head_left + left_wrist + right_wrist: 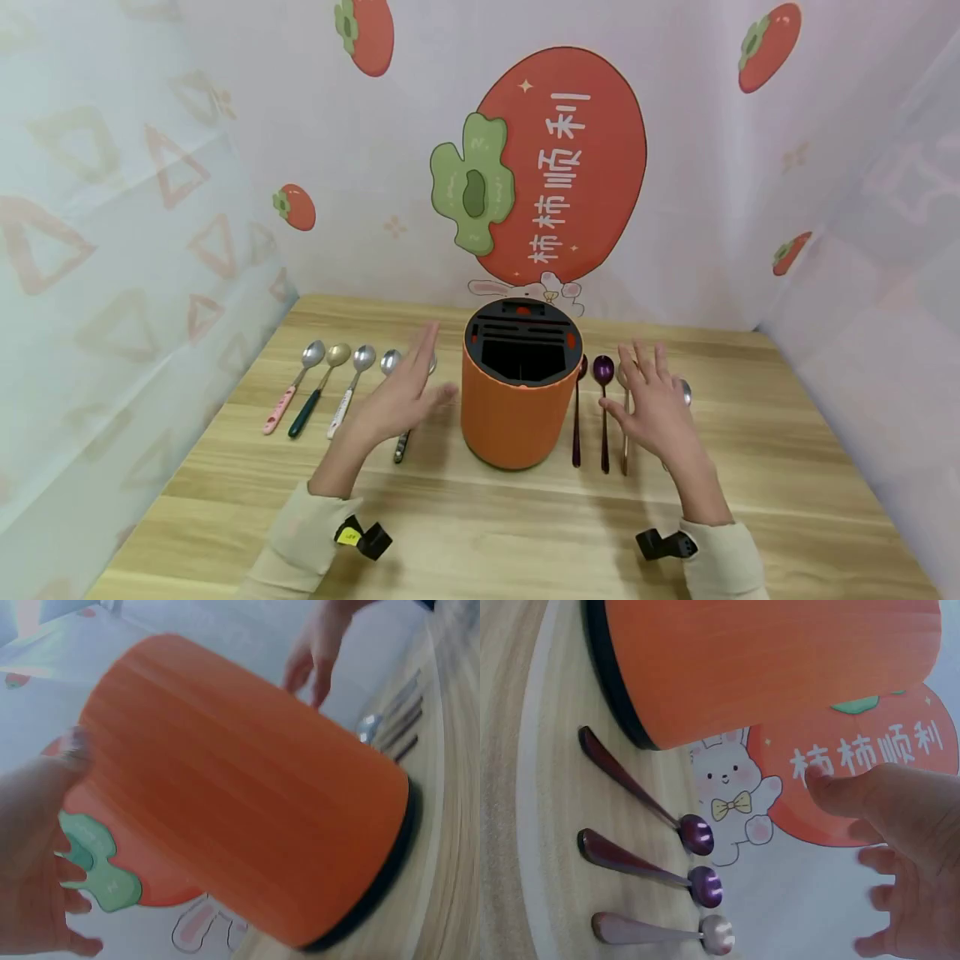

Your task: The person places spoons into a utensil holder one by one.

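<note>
An orange cylindrical utensil holder (517,421) with a black slotted top stands upright between my hands. My left hand (401,400) hovers left of it with fingers extended and nothing held; the left wrist view shows the thumb close beside the orange wall. Over the right-hand spoons, my right hand (660,412) has its fingers spread and also holds nothing. Beneath it lie a purple spoon (603,371), a pale spoon (718,934) and a silver spoon (686,392), partly covered by the hand. A dark reddish-purple spoon (577,425) lies right beside the holder.
Left on the wooden table (480,533) lie a pink-handled spoon (279,410), a green-handled spoon (304,412), a white-handled spoon (341,412) and a dark patterned-handled spoon (401,447). Another spoon (432,364) is mostly behind my left hand. Printed cloth (697,208) encloses the back and sides.
</note>
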### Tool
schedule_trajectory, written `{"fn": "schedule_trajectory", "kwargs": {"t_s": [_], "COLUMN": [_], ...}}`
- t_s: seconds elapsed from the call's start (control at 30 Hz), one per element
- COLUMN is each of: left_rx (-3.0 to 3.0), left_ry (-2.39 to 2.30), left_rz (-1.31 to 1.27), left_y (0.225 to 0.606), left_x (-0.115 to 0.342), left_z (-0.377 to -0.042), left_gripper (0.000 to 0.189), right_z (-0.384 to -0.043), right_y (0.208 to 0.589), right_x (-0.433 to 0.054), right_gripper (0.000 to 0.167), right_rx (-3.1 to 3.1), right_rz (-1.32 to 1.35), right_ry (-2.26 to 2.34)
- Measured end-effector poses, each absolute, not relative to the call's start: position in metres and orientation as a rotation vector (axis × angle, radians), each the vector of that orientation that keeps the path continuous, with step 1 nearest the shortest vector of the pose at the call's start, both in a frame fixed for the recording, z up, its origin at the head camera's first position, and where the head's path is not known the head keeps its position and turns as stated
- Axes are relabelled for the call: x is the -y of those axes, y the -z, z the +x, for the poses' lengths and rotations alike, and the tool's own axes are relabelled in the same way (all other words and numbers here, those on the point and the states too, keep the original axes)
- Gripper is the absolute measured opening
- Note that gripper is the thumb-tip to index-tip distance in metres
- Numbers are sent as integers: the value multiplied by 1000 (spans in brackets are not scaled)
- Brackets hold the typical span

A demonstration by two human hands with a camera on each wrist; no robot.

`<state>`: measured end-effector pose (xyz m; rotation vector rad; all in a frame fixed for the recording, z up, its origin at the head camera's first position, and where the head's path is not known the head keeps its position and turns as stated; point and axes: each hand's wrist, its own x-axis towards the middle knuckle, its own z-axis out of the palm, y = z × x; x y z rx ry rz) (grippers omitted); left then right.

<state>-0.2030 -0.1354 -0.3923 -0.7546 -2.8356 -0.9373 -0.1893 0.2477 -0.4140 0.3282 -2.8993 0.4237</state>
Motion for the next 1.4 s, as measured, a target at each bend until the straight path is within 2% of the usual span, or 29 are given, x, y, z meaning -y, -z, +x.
{"fn": "schedule_trajectory", "kwargs": {"t_s": [0.13, 0.33, 0.47, 0.73, 1.03, 1.17, 1.3, 1.4], "left_rx": [2620, 2537, 2513, 2460, 2468, 2467, 2470, 2472], "left_ry": [1230, 1248, 1229, 1150, 975, 924, 901, 898], "left_rz": [-839, -848, -851, -815, -738, -740, -753, -762], "left_y": [381, 369, 364, 364, 364, 364, 364, 365], "left_x": [125, 103, 91, 74, 68, 69, 69, 68], "left_z": [-200, -199, -203, -207, -206, -206, -206, -205], "left_gripper": [78, 84, 82, 61, 61, 61, 60, 59], "right_z": [-189, -189, -191, -204, -226, -235, -242, -244], "right_y": [412, 418, 420, 425, 438, 446, 452, 455], "right_x": [-245, -242, -241, -233, -220, -213, -207, -203], "right_gripper": [63, 47, 43, 38, 31, 18, 38, 44], "right_rx": [2883, 2876, 2881, 2890, 2946, 2973, 3027, 3029], "right_rz": [425, 495, 498, 530, 487, 439, 308, 241], "right_ry": [-524, -566, -584, -671, -703, -690, -663, -626]}}
